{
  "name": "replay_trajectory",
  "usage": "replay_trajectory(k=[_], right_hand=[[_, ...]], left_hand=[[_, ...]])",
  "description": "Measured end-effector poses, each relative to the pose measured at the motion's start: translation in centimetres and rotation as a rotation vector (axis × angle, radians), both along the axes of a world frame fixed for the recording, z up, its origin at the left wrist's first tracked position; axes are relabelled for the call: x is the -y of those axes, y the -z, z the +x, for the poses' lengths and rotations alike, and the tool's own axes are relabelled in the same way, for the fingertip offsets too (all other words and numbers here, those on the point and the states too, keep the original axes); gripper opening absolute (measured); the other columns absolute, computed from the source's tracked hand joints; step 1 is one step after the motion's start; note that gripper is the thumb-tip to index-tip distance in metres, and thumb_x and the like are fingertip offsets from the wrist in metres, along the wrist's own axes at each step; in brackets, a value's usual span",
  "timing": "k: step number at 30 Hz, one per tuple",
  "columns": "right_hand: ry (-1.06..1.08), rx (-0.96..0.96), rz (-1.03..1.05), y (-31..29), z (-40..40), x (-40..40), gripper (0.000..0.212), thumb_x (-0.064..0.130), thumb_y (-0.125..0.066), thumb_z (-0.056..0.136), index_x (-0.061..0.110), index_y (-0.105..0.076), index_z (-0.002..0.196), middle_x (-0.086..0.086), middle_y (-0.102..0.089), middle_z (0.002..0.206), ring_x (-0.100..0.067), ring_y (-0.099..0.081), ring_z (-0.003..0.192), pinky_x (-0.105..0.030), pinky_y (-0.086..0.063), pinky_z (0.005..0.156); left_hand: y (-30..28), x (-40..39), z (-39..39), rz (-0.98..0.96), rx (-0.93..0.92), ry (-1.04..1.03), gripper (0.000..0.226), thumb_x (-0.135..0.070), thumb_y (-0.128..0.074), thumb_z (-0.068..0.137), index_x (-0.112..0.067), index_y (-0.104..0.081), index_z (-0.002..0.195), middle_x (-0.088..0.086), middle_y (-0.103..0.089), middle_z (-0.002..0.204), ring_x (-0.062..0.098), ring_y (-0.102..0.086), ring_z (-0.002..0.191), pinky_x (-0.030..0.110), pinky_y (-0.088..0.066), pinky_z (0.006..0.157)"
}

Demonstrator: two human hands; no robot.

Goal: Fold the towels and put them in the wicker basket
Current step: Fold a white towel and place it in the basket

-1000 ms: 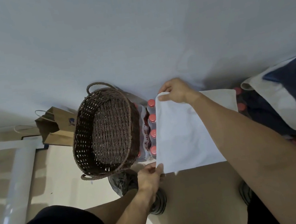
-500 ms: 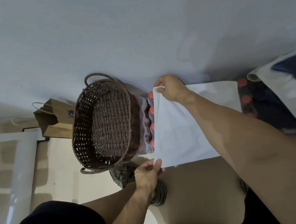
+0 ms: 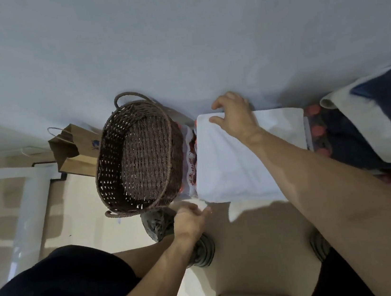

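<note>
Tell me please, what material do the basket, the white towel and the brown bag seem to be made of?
Basket: woven wicker or rattan-like strands, dark brown and matte; light shows through gaps in its weave.
White towel: soft cloth, probably cotton; it creases and drapes over its support.
Brown bag: kraft paper, matte, with sharp folds and thin cord handles.

Bare forearms without sleeves, left hand (image 3: 191, 220), right hand (image 3: 233, 115), dark navy shorts (image 3: 54, 290), grey sneakers (image 3: 158, 223)
</note>
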State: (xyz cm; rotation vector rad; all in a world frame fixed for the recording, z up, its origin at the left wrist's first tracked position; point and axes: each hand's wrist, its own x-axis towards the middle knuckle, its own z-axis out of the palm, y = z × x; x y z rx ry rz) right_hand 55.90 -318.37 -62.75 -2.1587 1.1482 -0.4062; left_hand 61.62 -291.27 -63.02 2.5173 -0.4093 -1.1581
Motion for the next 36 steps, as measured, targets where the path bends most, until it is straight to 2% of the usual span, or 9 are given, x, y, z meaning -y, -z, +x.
replay_trajectory(k=[5, 8, 12, 17, 19, 23, 26, 29, 36], right_hand=[[0.12, 0.041, 0.08, -1.0, -7.9, -1.7, 0.021, 0.018, -0.08, 0.078, 0.009, -0.071, 0.094, -0.01, -0.063, 0.098, -0.029, -0.058, 0.1, -0.041, -0.047, 0.091], [0.204, -0.145, 0.073, -0.6, -13.4, -4.3, 0.026, 0.027, -0.079, 0.08, 0.012, -0.069, 0.099, -0.009, -0.06, 0.105, -0.03, -0.055, 0.103, -0.037, -0.042, 0.09], [0.272, -0.436, 0.194, -1.0, -18.9, -7.3, 0.05, 0.041, -0.072, 0.082, 0.017, -0.052, 0.122, -0.008, -0.046, 0.126, -0.031, -0.046, 0.119, -0.04, -0.042, 0.094], [0.41, -0.523, 0.341, -1.3, -21.5, -10.0, 0.07, 0.047, -0.071, 0.081, 0.007, -0.042, 0.131, -0.016, -0.051, 0.128, -0.034, -0.052, 0.115, -0.039, -0.048, 0.091], [0.467, -0.459, 0.412, -0.7, -21.7, -11.4, 0.069, 0.048, -0.07, 0.081, 0.006, -0.045, 0.13, -0.016, -0.049, 0.132, -0.031, -0.053, 0.113, -0.035, -0.045, 0.089], [0.573, -0.198, 0.417, 0.5, -21.8, -13.3, 0.037, 0.039, -0.078, 0.075, 0.015, -0.056, 0.093, -0.006, -0.049, 0.116, -0.015, -0.043, 0.089, -0.025, -0.033, 0.072], [0.531, -0.213, 0.379, 1.9, -22.0, -14.3, 0.025, 0.034, -0.076, 0.078, 0.015, -0.061, 0.085, -0.004, -0.058, 0.107, -0.018, -0.052, 0.1, -0.024, -0.037, 0.078], [0.54, -0.153, 0.477, 2.4, -21.5, -15.1, 0.022, 0.03, -0.069, 0.082, 0.015, -0.062, 0.068, -0.005, -0.068, 0.078, -0.024, -0.064, 0.087, -0.027, -0.044, 0.075], [0.604, 0.245, 0.639, 2.7, -21.3, -16.8, 0.024, 0.022, -0.063, 0.066, 0.022, -0.039, 0.059, 0.01, -0.038, 0.053, -0.008, -0.036, 0.051, -0.025, -0.031, 0.05]], left_hand=[[-1.9, 4.3, -2.0, -0.444, 0.082, 0.134, 0.01, -0.02, -0.071, 0.084, -0.024, -0.061, 0.084, -0.007, -0.064, 0.076, 0.008, -0.06, 0.07, 0.021, -0.048, 0.068], [-2.0, 8.1, -3.2, -0.553, 0.134, 0.428, 0.013, -0.024, -0.071, 0.084, -0.022, -0.063, 0.095, -0.004, -0.064, 0.098, 0.013, -0.058, 0.091, 0.027, -0.047, 0.085], [-1.4, 13.4, -3.9, -0.357, 0.201, 0.791, 0.037, -0.025, -0.06, 0.091, -0.02, -0.058, 0.128, 0.006, -0.051, 0.133, 0.027, -0.047, 0.12, 0.038, -0.037, 0.107], [-1.7, 18.6, -5.0, -0.068, 0.321, 0.972, 0.052, -0.023, -0.053, 0.093, -0.022, -0.041, 0.143, 0.011, -0.04, 0.14, 0.033, -0.041, 0.125, 0.041, -0.039, 0.104], [-2.0, 20.4, -6.6, -0.141, 0.373, 1.086, 0.053, -0.021, -0.052, 0.092, -0.023, -0.04, 0.144, 0.009, -0.04, 0.141, 0.032, -0.04, 0.125, 0.041, -0.037, 0.102], [-1.9, 23.0, -9.7, -0.16, 0.344, 1.282, 0.06, -0.023, -0.051, 0.094, -0.027, -0.032, 0.15, 0.006, -0.031, 0.15, 0.03, -0.033, 0.133, 0.041, -0.031, 0.11], [-1.2, 23.9, -10.7, -0.039, 0.384, 1.352, 0.066, -0.029, -0.052, 0.093, -0.028, -0.023, 0.153, 0.006, -0.025, 0.151, 0.03, -0.029, 0.135, 0.045, -0.032, 0.11], [-0.6, 24.5, -11.0, 0.005, 0.436, 1.368, 0.069, -0.032, -0.052, 0.093, -0.029, -0.02, 0.153, 0.005, -0.024, 0.151, 0.029, -0.027, 0.135, 0.046, -0.032, 0.109], [-0.3, 24.8, -10.8, 0.007, 0.403, 1.338, 0.069, -0.032, -0.054, 0.091, -0.032, -0.021, 0.152, 0.003, -0.025, 0.147, 0.025, -0.026, 0.134, 0.046, -0.034, 0.104]])
